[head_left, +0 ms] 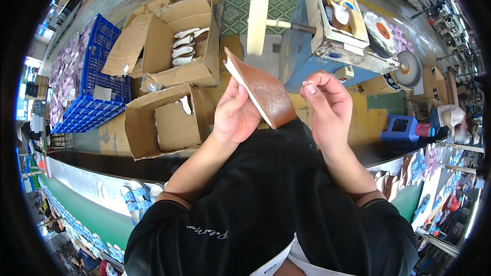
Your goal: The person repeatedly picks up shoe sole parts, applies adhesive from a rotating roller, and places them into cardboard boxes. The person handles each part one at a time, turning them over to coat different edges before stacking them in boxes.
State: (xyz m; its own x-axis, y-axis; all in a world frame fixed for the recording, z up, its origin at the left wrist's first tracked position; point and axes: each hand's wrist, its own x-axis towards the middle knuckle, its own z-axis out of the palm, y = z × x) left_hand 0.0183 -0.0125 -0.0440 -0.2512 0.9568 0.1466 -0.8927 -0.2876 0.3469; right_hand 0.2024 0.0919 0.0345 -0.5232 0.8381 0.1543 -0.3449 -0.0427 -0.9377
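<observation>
My left hand (234, 115) grips a brown wedge shoe sole (266, 92) by its pale edge, holding it tilted up in front of my body. The sole's glossy brown side faces right, and its white face lies against my fingers. To the right of the sole and apart from it, my right hand (331, 110) is raised with thumb and forefinger pinched together. Between those fingertips shows a small white bit (305, 83), too small to make out. Just beyond the sole stands a pale buffing wheel (257, 23) on a shaft.
The shaft joins a blue machine (299, 53) with a grey wheel (409, 69); a white tray (360, 33) sits on top. Cardboard boxes (179, 74) holding soles and a blue crate (110, 97) stand left. Behind me runs a green line (97, 222) with sandals. A blue stool (399, 128) stands right.
</observation>
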